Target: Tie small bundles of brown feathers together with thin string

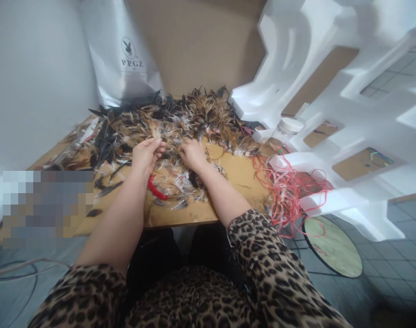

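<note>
Brown and black feathers (208, 109) lie in a wide heap across the back of the tan table. Near the middle of the heap, my left hand (147, 152) pinches a pale feather (156, 129) upright between thumb and fingertips. My right hand (192, 155) is palm down at the front of the heap, its fingers curled in among the feathers; whatever they grip is hidden. A red curved tool handle (156, 189) lies beside my left wrist, partly covered. Loose feathers and pale fluff (184, 184) are scattered between my forearms.
A tangle of red string (286, 191) hangs over the table's right side. Behind it stand a clear jar with white lid (291, 125) and a large white foam piece (368, 132). A silver bag (126, 64) stands at the back left. A round stool (332, 246) is below right.
</note>
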`<state>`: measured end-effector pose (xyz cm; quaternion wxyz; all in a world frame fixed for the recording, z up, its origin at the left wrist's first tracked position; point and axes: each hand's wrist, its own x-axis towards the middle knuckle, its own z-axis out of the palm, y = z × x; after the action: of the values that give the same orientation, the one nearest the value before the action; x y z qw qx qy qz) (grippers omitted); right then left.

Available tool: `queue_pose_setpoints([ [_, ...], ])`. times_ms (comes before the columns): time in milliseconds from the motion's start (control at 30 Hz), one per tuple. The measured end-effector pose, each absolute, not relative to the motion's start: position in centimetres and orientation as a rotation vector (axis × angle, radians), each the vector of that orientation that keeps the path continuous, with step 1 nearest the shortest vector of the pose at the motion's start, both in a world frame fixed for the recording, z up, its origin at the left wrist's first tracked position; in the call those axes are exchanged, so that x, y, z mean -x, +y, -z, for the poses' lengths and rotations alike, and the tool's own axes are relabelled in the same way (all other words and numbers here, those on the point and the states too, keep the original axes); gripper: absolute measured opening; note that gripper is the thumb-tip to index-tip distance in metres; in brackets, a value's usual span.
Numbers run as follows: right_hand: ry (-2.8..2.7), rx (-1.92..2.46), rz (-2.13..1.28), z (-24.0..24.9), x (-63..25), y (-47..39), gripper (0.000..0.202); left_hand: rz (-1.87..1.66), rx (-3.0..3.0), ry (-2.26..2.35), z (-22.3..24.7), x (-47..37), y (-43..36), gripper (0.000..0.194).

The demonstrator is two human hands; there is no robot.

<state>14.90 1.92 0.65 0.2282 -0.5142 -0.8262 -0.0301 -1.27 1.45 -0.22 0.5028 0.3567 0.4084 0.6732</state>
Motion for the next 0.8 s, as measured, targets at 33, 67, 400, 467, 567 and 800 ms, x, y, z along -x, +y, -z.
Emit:
queue_pose_setpoints([
  [33, -2.241, 1.398, 0.097, -0.9, -15.2, 2.0, 0.022, -1.632, -0.858, 0.991, 0.2, 1.3, 1.4, 0.019],
  [67, -2.203, 1.371, 0.11, -1.2, -15.5, 2.1, 0.022, -1.636, -0.856, 0.995, 0.1, 1.3, 1.4, 0.019],
  [400, -2.018, 1.101, 0.121, -1.9, -17.2, 3.1, 0.026, -1.529, -0.795, 0.869, -0.5, 1.5, 1.0, 0.015],
  [467, -2.012, 1.089, 0.109, -1.8, -17.3, 3.2, 0.026, -1.532, -0.79, 0.855, -0.6, 1.6, 0.9, 0.014],
  [567, -2.044, 1.092, 0.111, -1.9, -17.5, 3.2, 0.027, -1.515, -0.785, 0.843, -0.8, 1.6, 0.8, 0.011],
  [800, -2.113, 1.056, 0.202, -1.9, -17.5, 3.0, 0.028, -1.361, -0.824, 0.82, -0.8, 1.6, 0.6, 0.012],
])
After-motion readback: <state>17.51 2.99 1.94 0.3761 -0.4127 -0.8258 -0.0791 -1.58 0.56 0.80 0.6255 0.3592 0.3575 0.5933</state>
